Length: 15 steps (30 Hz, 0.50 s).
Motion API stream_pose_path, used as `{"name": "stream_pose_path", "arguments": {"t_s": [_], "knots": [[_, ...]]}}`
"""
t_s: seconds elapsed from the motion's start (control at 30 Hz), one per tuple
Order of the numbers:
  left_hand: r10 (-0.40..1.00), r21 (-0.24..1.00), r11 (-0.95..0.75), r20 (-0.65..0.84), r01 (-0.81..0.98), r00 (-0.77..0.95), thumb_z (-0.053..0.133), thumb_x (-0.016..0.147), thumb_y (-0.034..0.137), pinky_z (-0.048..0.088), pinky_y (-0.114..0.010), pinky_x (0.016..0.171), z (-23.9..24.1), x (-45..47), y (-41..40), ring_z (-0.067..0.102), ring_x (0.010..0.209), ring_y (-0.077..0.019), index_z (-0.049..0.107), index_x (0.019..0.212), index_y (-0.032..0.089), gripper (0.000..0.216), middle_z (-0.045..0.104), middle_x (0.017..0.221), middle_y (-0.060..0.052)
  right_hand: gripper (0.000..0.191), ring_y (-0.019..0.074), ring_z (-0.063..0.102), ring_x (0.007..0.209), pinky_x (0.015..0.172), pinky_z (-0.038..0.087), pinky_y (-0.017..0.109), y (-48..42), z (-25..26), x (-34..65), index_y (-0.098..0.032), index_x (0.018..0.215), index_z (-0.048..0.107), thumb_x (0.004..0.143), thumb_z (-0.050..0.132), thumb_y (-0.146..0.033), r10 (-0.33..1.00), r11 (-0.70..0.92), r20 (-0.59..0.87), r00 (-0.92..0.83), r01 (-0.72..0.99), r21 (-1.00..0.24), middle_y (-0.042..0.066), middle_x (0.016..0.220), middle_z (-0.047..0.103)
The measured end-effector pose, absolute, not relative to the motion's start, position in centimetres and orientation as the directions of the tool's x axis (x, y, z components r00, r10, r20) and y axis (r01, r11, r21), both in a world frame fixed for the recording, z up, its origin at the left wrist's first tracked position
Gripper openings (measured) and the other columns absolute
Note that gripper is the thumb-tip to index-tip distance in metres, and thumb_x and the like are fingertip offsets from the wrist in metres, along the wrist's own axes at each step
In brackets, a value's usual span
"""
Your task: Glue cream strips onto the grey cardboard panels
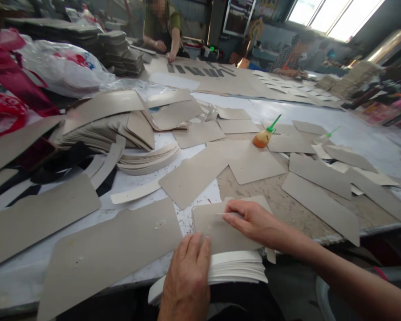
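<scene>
Grey panel [232, 234] looks unfinished: right hand [252, 222] pinches a thin pale item [219, 214], left hand [190, 273] rests fingers flat at its eight o'clock.

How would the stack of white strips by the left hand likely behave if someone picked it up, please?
The stack of white strips would probably flex, as its layers already curve. They may slip apart, since their ends look uneven and no band shows. Each strip is likely light, judging by its thin edge.
</scene>
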<state>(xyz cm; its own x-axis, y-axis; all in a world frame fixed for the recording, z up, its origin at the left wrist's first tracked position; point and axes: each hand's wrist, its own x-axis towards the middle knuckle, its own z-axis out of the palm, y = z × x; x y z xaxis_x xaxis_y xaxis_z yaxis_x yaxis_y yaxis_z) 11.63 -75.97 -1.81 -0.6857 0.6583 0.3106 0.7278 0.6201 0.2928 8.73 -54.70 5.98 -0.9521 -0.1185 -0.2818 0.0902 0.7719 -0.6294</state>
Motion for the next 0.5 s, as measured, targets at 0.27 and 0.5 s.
{"name": "stream_pose_path", "arguments": {"t_s": [0.27, 0.5], "knots": [[0.668, 0.146, 0.665, 0.320, 0.732, -0.671, 0.038, 0.068, -0.006, 0.050, -0.037, 0.092, -3.8, 10.1, -75.4, 0.053, 0.112, -0.0274, 0.050, 0.120, 0.004, 0.054, 0.058, 0.121, -0.016, 0.020, 0.0131, 0.049, 0.062, 0.058, 0.030, 0.024, -57.4, 4.6, 5.4, -0.020, 0.072, 0.058, 0.086, 0.048, -0.031, -0.174, 0.846, -0.354, -0.919, 0.044, -0.532, 0.000, 0.067, 0.060], [0.625, 0.154, 0.687, 0.372, 0.710, -0.686, 0.037, 0.074, -0.006, 0.051, -0.038, 0.088, -3.6, 9.9, -74.8, 0.055, 0.108, -0.0279, 0.056, 0.111, 0.007, 0.044, 0.062, 0.116, -0.012, 0.020, 0.0145, 0.050, 0.066, 0.059, 0.027, 0.026, -58.0, 3.6, 5.0, -0.019, 0.075, 0.057, 0.087, 0.048, -0.032, -0.100, 0.955, -0.363, -0.926, 0.013, -0.296, 0.003, 0.073, 0.063]]}}
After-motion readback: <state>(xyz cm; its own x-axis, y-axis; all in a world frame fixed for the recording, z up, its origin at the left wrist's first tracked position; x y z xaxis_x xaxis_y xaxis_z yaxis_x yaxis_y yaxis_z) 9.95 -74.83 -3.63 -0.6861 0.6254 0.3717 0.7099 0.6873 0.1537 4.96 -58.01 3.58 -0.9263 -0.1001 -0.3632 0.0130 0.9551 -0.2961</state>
